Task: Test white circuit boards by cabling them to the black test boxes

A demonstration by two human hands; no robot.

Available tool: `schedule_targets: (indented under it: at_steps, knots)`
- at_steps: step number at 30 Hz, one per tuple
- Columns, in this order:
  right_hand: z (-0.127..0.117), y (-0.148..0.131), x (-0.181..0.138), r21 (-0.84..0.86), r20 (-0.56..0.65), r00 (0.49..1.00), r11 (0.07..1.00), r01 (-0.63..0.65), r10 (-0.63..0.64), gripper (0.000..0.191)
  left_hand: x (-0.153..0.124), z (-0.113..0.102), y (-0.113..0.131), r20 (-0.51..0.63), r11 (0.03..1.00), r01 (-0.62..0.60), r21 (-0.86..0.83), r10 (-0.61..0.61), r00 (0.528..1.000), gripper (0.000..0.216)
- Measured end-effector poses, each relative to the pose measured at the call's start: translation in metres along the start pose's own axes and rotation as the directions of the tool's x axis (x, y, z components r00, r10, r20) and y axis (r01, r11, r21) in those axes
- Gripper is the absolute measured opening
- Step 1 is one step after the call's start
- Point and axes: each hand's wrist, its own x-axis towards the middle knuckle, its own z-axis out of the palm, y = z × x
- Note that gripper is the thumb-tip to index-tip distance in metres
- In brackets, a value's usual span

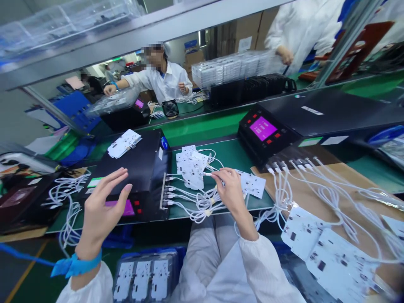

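My right hand (230,189) pinches the white plug of a USB cable (207,174) at the edge of a white circuit board (193,171). Whether the plug sits fully in the board's socket I cannot tell. Several such boards overlap there on the green bench, and another board (254,184) lies just behind my right hand. My left hand (105,206) is raised with fingers stretched, holding nothing, in front of a black test box (135,160). A blue wrist strap is on that arm. White cables (186,198) run from the box's side ports toward the boards.
Stacked boards (124,143) lie on the left box. A second black box (268,130) with a purple screen stands right, cables leading to more boards (341,265). Below the bench edge is a tray (143,275) of boards. A metal shelf bar crosses above; co-workers sit and stand beyond.
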Motion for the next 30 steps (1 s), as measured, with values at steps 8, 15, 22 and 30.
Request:
schedule_targets:
  at_steps: [8, 15, 22, 30]
  knots:
    - [0.013, 0.022, -0.008, -0.091, 0.053, 0.998, 0.996, 0.028, -0.023, 0.037, -0.017, -0.019, -0.039, 0.299, 0.989, 0.148, 0.018, -0.147, 0.943, 0.048]
    - [0.02, 0.047, -0.009, -0.19, 0.139, 0.986, 0.975, 0.117, -0.091, 0.051, -0.021, -0.015, -0.038, 0.272, 0.993, 0.119, -0.02, -0.11, 0.956, 0.054]
    - [0.027, 0.058, -0.011, -0.242, 0.232, 0.969, 0.96, 0.138, -0.081, 0.051, -0.024, -0.011, -0.041, 0.247, 0.994, 0.104, -0.046, -0.089, 0.965, 0.054]
    - [-0.001, 0.017, -0.007, -0.221, 0.085, 0.988, 0.964, 0.146, -0.13, 0.055, -0.006, -0.026, -0.045, 0.34, 0.984, 0.163, -0.072, -0.129, 0.932, 0.045]
